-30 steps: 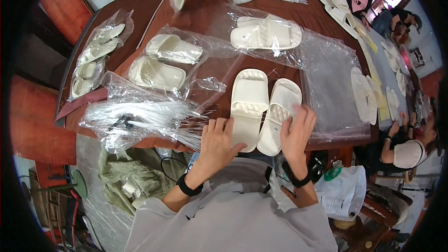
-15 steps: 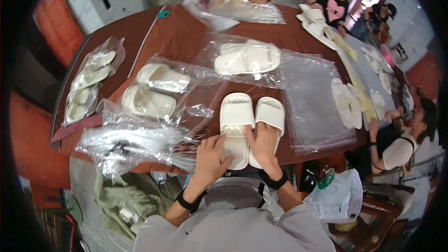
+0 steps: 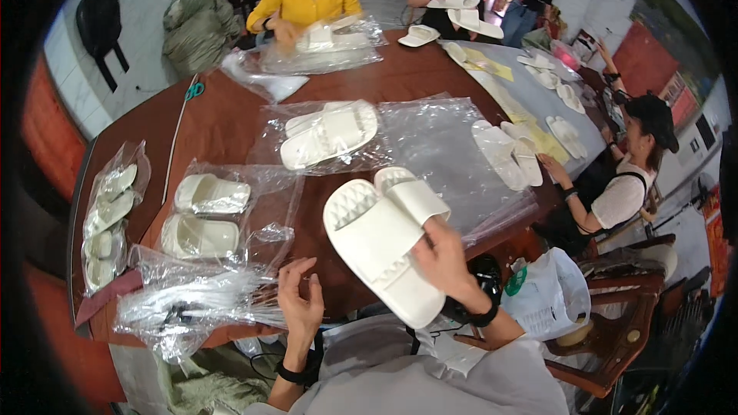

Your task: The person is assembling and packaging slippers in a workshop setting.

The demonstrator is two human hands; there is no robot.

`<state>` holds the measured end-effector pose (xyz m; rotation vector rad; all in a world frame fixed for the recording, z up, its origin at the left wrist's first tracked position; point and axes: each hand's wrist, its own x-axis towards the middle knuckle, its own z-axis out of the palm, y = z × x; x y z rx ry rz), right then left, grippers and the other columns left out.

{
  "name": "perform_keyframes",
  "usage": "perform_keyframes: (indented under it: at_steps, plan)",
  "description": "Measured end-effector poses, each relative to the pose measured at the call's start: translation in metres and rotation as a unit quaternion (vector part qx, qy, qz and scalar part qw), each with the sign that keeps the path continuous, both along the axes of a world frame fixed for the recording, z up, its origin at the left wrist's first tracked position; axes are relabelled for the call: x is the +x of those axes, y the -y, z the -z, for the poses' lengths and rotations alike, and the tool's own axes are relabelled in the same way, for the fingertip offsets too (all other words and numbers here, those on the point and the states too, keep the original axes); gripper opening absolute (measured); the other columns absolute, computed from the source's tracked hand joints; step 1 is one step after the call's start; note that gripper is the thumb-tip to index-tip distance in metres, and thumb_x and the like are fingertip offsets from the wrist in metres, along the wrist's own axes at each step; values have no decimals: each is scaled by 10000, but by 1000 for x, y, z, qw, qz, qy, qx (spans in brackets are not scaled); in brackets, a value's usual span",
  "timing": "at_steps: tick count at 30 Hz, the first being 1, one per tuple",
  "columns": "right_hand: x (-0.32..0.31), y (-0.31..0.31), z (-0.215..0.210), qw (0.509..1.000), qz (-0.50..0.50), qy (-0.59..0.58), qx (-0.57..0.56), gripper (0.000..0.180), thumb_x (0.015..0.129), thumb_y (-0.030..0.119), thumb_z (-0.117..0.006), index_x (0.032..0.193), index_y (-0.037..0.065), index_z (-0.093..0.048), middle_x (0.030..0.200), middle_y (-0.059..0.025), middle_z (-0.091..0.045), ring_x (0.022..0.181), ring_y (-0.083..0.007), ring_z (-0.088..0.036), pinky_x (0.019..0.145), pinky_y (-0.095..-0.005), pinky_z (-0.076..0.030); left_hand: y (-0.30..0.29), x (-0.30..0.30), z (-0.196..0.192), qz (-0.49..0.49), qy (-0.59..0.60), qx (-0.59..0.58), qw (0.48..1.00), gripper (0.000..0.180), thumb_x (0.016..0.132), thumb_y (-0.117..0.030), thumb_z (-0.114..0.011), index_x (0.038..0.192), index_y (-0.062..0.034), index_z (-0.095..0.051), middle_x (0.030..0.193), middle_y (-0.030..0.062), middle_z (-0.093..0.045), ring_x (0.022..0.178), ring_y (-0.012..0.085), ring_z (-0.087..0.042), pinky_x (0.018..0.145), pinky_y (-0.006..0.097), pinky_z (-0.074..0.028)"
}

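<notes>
A pair of white slide slippers (image 3: 373, 237), one overlapping the other, is held up above the table's near edge. My right hand (image 3: 447, 263) grips them at their inner sides, its thumb and fingers partly hidden by the slippers. To their left, my left hand (image 3: 300, 301) is empty, its fingers curved and apart. Beside it lies a clear plastic bag (image 3: 184, 300) of thin white strips. Beyond that, two white slippers (image 3: 201, 236) rest in clear plastic. Past the held pair, another bagged pair (image 3: 330, 134) lies at the table's middle.
Flat clear plastic bags (image 3: 438, 138) lie right of the middle on the brown tablecloth (image 3: 223, 115). More bagged slippers (image 3: 111, 211) line the left edge. Loose slippers (image 3: 507, 155) sit at the right. Co-workers surround the far and right sides. A white bag (image 3: 547, 296) stands near a wooden chair.
My right hand has lifted the slippers off the table and tilted them. My left hand has come away from them, leftward. The view has shifted, and the person in yellow now handles bagged slippers.
</notes>
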<state>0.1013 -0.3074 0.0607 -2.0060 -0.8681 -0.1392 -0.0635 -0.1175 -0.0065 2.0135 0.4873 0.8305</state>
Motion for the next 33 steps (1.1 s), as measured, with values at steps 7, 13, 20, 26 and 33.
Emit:
perform_keyframes:
  at_steps: [7, 13, 20, 26, 33]
  plan:
    - [90, 96, -19, 993, 109, -41, -17, 162, 864, 88, -545, 969, -35, -558, 833, -207, -570, 765, -355, -586, 679, -385, -453, 61, 65, -41, 226, -93, 134, 960, 530, 800, -165, -680, 1297, -88, -513, 1315, 170, -482, 1157, 375, -475, 970, 453, -409]
    - [201, 165, -12, 976, 192, 93, -33, 144, 867, 87, -545, 925, -44, -557, 838, -210, -571, 798, -384, -573, 695, -384, -448, 118, 140, -4, 308, -69, 229, 921, 707, 792, -266, -712, 1411, -115, -405, 1437, 221, -352, 1294, 428, -336, 1027, 528, -328]
    - [307, 202, 4, 918, 320, 157, -175, 183, 860, 146, -546, 854, -34, -578, 839, -211, -612, 770, -362, -603, 675, -413, -455, 128, 156, 44, 307, -136, 299, 893, 675, 864, -451, -624, 1429, -153, -405, 1476, 209, -316, 1346, 436, -275, 1063, 545, -266]
    - [388, 183, 34, 876, 360, 140, -289, 311, 858, 260, -526, 915, -20, -649, 987, -224, -643, 937, -411, -608, 833, -501, -468, 131, 151, 41, 266, -132, 326, 898, 639, 876, -490, -586, 1413, -178, -436, 1466, 192, -354, 1322, 409, -335, 1052, 534, -292]
    - [430, 139, 64, 895, 330, 102, -283, 326, 849, 289, -542, 929, -4, -661, 1011, -210, -647, 967, -400, -610, 860, -499, -468, 135, 154, 34, 260, -164, 315, 898, 644, 873, -506, -580, 1410, -179, -443, 1455, 191, -375, 1319, 401, -351, 1054, 522, -294]
